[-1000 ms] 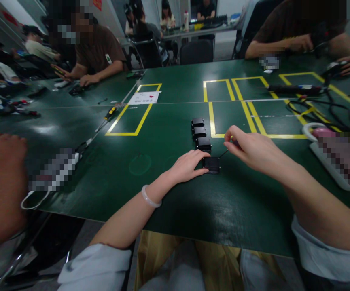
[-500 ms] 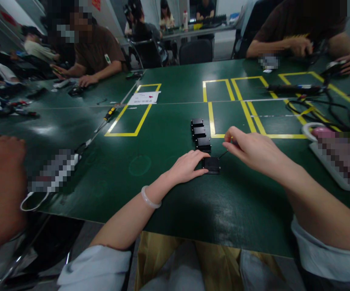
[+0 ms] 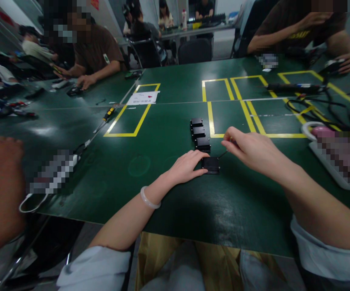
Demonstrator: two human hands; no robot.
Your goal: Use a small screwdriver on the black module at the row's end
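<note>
Left hand (image 3: pixel 187 166) lies flat on the green tabletop (image 3: pixel 162 133), fingers pressed against the left side of a small black box (image 3: pixel 210 165), not closed round it. Right hand (image 3: pixel 250 149) pinches a thin tool (image 3: pixel 222 154), its tip at the box's far right corner. The box sits near centre, nearest in a row with three more black boxes (image 3: pixel 199 132) just beyond. Yellow tape outlines (image 3: pixel 134 117) lie farther off; a co-worker's fist (image 3: pixel 0 150) rests far left.

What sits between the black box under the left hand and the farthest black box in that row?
In the head view, two more black boxes lie in line between the near black box, touched by the left hand, and the farthest black box.
</note>
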